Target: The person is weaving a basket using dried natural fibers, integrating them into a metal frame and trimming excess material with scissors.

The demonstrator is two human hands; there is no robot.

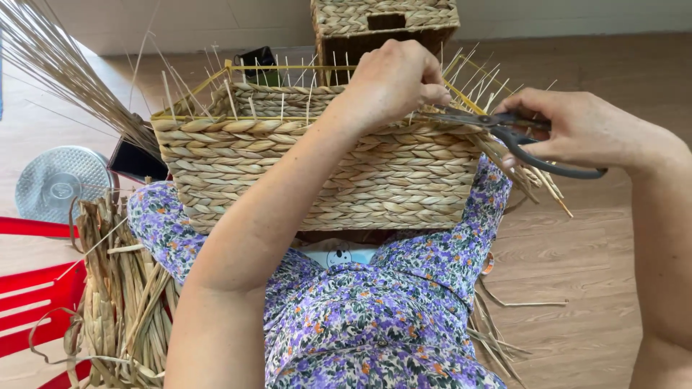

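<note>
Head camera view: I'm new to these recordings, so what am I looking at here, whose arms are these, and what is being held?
This single picture comes from a camera worn on a person's head, looking down, so both bare arms are that person's own. A woven basket rests on their lap, over flowered purple clothing. The left hand pinches something small at the basket's rim, among thin stalks sticking up. The right hand holds dark scissors, blades pointing at that spot. Around them: a bundle of dried fibre on the wooden floor, a red plastic seat, a round metal lid and a second basket behind.
</note>
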